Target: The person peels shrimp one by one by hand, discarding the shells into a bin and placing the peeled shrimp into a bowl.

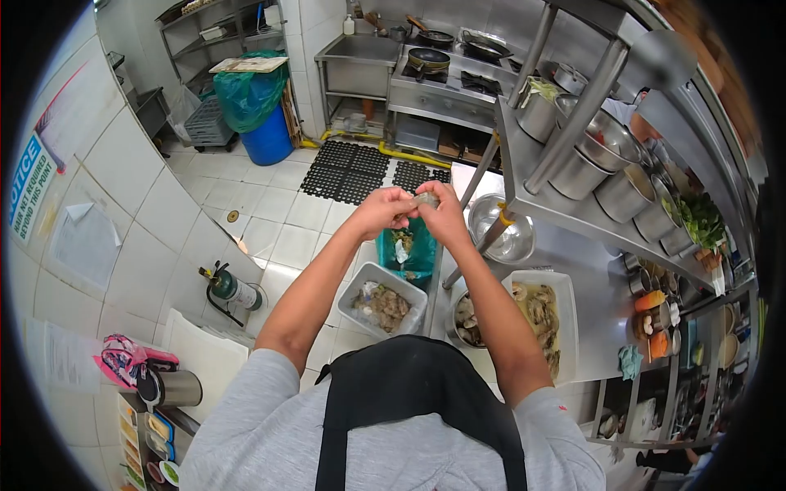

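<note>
My left hand and my right hand are held close together in front of me, both pinching a small greyish, translucent piece that looks like a shrimp. Beneath them is a bin lined with a green bag, with scraps inside. A grey-white tub below my left forearm holds a pile of shrimp-like pieces. By my right forearm, a round metal pot contains similar pieces, and a larger white tub has more in liquid.
A metal bowl sits on the steel counter at right, under a shelf with metal containers. A stove with pans stands ahead. A blue barrel and a fire extinguisher are at left. Another person is partly visible behind the shelf.
</note>
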